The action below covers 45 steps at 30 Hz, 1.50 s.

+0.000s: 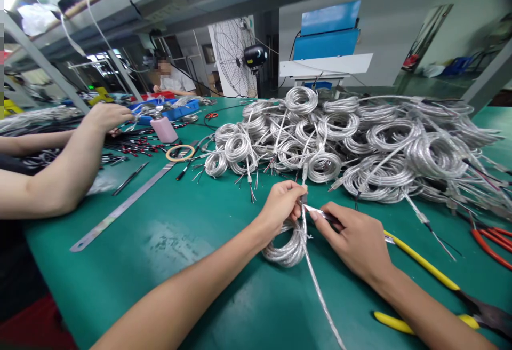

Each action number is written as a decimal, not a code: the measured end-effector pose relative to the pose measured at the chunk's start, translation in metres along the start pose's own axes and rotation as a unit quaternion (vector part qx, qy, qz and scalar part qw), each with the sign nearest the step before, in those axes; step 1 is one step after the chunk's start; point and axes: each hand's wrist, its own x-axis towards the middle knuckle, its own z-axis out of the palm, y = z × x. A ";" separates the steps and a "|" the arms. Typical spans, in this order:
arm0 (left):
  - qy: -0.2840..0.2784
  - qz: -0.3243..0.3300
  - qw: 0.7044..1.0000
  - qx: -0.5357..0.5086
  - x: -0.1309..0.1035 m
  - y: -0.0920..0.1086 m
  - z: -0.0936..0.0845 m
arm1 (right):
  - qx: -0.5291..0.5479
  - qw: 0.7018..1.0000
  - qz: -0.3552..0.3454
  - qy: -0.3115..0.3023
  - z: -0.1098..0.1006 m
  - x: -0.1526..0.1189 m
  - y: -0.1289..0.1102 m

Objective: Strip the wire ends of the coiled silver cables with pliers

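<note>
My left hand [283, 205] pinches a clear, silvery cable [304, 232] near its connector end, above a coil [285, 251] of the same cable on the green table. The free length of cable runs down toward the front edge of the view. My right hand [354, 235] is closed on a thin metal blade tool [316, 211], whose tip touches or nearly touches the cable beside my left fingertips. Behind both hands lies a big pile of coiled clear cables [380, 171].
Yellow-handled pliers [424, 262] lie at right, with red-handled tools [496, 240] beyond. A steel ruler [124, 206], tape roll [180, 152] and pink bottle [164, 129] are at left. A neighbour's arms [60, 174] reach in there; another person [174, 78] sits behind.
</note>
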 end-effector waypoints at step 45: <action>-0.025 -0.035 0.999 -0.010 0.002 0.002 -0.003 | 0.020 1.000 0.005 -0.021 -0.001 0.001 0.003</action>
